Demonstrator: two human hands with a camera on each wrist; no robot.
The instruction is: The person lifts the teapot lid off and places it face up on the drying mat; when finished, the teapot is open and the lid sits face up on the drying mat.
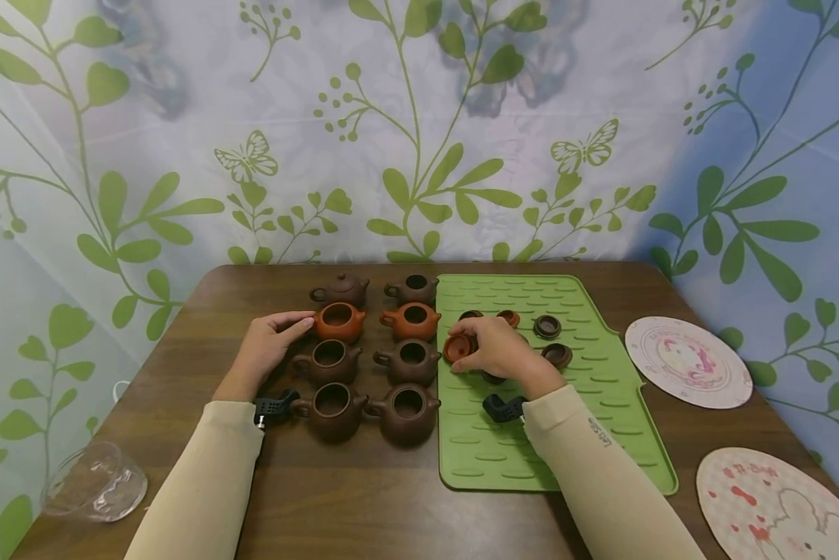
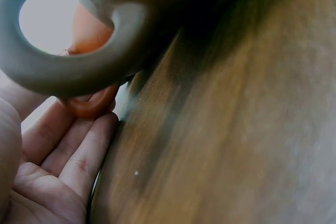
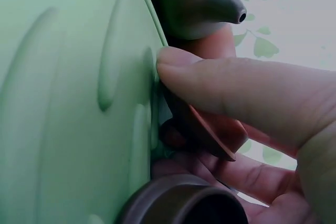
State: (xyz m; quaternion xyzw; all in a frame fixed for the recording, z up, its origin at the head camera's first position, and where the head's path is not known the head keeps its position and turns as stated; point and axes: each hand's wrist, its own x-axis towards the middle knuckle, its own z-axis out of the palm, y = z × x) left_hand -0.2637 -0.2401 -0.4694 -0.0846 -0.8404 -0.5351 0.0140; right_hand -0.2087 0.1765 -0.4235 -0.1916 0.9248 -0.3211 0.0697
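Observation:
My left hand (image 1: pixel 268 342) reaches an orange teapot (image 1: pixel 340 323) in the left column and pinches its ring handle (image 2: pixel 90 107). That teapot has no lid on. A brown teapot's handle (image 2: pixel 79 72) partly hides the grip in the left wrist view. Over the left edge of the green mat (image 1: pixel 552 467), my right hand (image 1: pixel 499 346) grips an orange lid (image 1: pixel 459 348) between thumb and fingers. The lid (image 3: pixel 210 132) is tilted in the right wrist view. A second uncovered orange teapot (image 1: pixel 416 320) stands just left of the mat.
Several brown teapots stand in two columns; the far-left one (image 1: pixel 342 288) wears its lid. More lids, including a dark one (image 1: pixel 547 327), lie on the mat, some partly hidden. Two round placemats (image 1: pixel 688 362) are at right, and a clear cup (image 1: pixel 97 482) is at front left.

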